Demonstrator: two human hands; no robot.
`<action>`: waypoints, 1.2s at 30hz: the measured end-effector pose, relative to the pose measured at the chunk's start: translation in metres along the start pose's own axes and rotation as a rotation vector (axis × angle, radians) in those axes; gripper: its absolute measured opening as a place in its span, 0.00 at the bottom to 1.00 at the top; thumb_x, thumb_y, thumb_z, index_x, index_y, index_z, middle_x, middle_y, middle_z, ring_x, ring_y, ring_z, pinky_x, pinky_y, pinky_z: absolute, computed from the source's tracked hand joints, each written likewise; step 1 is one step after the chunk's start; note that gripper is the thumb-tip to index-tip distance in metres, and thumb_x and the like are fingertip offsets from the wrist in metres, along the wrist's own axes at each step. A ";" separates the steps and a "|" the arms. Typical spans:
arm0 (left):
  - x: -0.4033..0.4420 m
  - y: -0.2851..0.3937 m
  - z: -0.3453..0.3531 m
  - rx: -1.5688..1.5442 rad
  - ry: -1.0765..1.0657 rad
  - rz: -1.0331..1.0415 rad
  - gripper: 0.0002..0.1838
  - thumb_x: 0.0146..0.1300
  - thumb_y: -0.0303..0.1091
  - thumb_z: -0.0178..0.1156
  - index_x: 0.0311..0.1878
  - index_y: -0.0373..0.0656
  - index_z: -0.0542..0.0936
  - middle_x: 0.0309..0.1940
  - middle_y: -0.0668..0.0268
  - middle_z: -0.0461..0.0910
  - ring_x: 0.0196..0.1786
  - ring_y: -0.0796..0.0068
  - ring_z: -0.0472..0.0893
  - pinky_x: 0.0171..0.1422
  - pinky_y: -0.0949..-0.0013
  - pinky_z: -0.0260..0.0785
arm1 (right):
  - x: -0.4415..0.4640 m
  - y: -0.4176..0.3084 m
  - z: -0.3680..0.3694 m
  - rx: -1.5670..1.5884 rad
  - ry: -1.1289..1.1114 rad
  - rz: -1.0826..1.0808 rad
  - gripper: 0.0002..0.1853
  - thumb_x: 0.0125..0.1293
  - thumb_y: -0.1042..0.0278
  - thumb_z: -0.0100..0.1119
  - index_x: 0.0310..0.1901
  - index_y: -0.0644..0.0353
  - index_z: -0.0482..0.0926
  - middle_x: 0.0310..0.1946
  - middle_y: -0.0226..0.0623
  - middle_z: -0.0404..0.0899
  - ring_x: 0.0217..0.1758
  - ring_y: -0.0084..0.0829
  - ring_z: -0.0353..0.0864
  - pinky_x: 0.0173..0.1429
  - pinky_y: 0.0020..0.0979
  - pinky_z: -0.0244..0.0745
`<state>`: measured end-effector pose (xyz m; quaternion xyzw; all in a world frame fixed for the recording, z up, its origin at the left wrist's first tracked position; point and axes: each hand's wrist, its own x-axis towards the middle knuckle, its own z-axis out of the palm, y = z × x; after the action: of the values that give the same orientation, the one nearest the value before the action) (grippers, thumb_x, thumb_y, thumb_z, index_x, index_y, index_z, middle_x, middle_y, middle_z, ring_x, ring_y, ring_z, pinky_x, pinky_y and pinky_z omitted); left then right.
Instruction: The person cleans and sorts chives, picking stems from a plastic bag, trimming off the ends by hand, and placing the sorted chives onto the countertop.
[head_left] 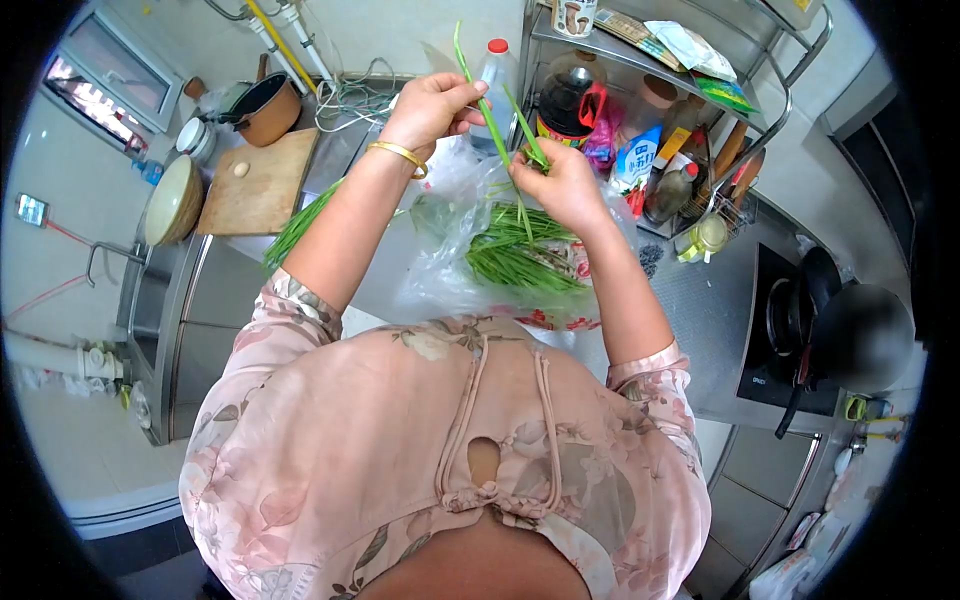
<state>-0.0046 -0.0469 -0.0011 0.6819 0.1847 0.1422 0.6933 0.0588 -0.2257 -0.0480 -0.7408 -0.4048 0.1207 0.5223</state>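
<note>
Long green chives stretch between my two hands above the counter. My left hand, with a gold bangle at the wrist, pinches the upper part of the blades between thumb and fingers. Lower and to the right, my right hand is closed around the chives, with some ends hanging below it. Beneath my hands, a pile of chives lies on a clear plastic bag. Another bunch of chives sits by my left forearm, which partly hides it.
At the left are a wooden cutting board with a small pale round item, a bowl and a pot. A red-capped bottle stands behind my hands. A metal rack holds bottles and packets; a stove is at right.
</note>
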 end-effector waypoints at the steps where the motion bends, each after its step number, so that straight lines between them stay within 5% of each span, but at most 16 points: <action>1: 0.000 0.000 0.000 -0.001 0.005 -0.003 0.09 0.57 0.35 0.59 0.34 0.38 0.76 0.27 0.67 0.79 0.26 0.85 0.77 0.25 0.85 0.65 | 0.000 0.003 0.000 -0.008 0.007 -0.014 0.12 0.52 0.64 0.59 0.31 0.66 0.75 0.21 0.44 0.74 0.22 0.28 0.72 0.30 0.30 0.67; 13: 0.001 -0.007 0.002 0.076 0.100 -0.015 0.08 0.57 0.38 0.59 0.31 0.44 0.76 0.23 0.73 0.76 0.24 0.87 0.75 0.26 0.85 0.62 | 0.004 0.004 -0.005 0.292 0.004 0.045 0.04 0.52 0.73 0.54 0.29 0.62 0.74 0.24 0.21 0.70 0.27 0.14 0.65 0.32 0.20 0.63; 23: 0.012 -0.011 -0.009 -0.124 0.183 -0.050 0.07 0.57 0.34 0.59 0.30 0.42 0.74 0.21 0.71 0.75 0.23 0.85 0.76 0.23 0.84 0.65 | 0.002 0.021 -0.004 0.460 0.266 -0.069 0.03 0.55 0.72 0.55 0.30 0.61 0.73 0.22 0.20 0.68 0.26 0.12 0.63 0.29 0.16 0.58; 26: 0.015 -0.008 -0.023 -0.177 0.217 -0.056 0.08 0.56 0.34 0.60 0.28 0.41 0.73 0.20 0.70 0.75 0.22 0.83 0.76 0.21 0.83 0.66 | -0.006 0.016 -0.020 0.718 0.294 0.100 0.03 0.57 0.71 0.55 0.30 0.60 0.73 0.21 0.20 0.68 0.23 0.12 0.63 0.26 0.17 0.56; 31: 0.018 -0.007 -0.042 -0.192 0.231 -0.047 0.10 0.56 0.35 0.60 0.27 0.42 0.71 0.18 0.70 0.74 0.20 0.83 0.76 0.20 0.83 0.66 | -0.013 0.035 -0.039 0.854 0.211 0.151 0.03 0.59 0.71 0.50 0.32 0.59 0.69 0.24 0.32 0.72 0.17 0.18 0.60 0.21 0.18 0.55; 36: 0.021 -0.012 -0.053 -0.228 0.292 -0.041 0.08 0.57 0.33 0.59 0.30 0.38 0.73 0.21 0.68 0.75 0.21 0.82 0.76 0.20 0.84 0.66 | -0.032 0.037 -0.041 0.795 -0.077 0.280 0.08 0.58 0.73 0.46 0.40 0.63 0.70 0.22 0.27 0.67 0.18 0.15 0.58 0.22 0.16 0.53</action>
<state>-0.0104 0.0093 -0.0146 0.5670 0.2797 0.2455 0.7348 0.0809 -0.2813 -0.0703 -0.5243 -0.2415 0.3648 0.7305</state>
